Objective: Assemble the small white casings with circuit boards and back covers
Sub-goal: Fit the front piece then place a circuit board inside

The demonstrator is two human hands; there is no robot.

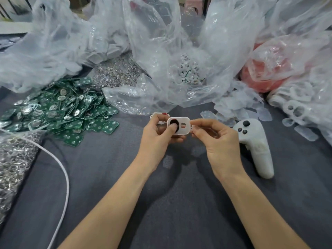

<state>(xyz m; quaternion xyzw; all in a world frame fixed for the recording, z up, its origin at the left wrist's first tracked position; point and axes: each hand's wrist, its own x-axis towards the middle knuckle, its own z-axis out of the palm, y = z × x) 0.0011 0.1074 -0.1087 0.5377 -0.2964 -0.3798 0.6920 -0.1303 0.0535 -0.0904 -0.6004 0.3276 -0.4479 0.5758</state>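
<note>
My left hand point(158, 135) grips a small white casing point(181, 131) above the middle of the grey cloth, with its thumb pressed over the dark oval opening. A small round hole shows beside the thumb. My right hand point(217, 141) pinches the casing's right end with curled fingers. A heap of green circuit boards point(59, 110) lies to the left. Translucent covers point(239, 106) lie scattered to the right, and more white casings point(294, 108) sit in a bag at the far right. Another small white and red part point(158, 115) lies partly hidden behind my left hand.
A white game controller point(255, 144) lies right of my right hand. Crumpled plastic bags point(161, 51) fill the back; one holds small white pieces point(188, 71), another something red point(265, 69). Piles of metal rings point(115, 74) sit at the back and at the left point(14, 162). A white cable point(61, 169) curves across the left.
</note>
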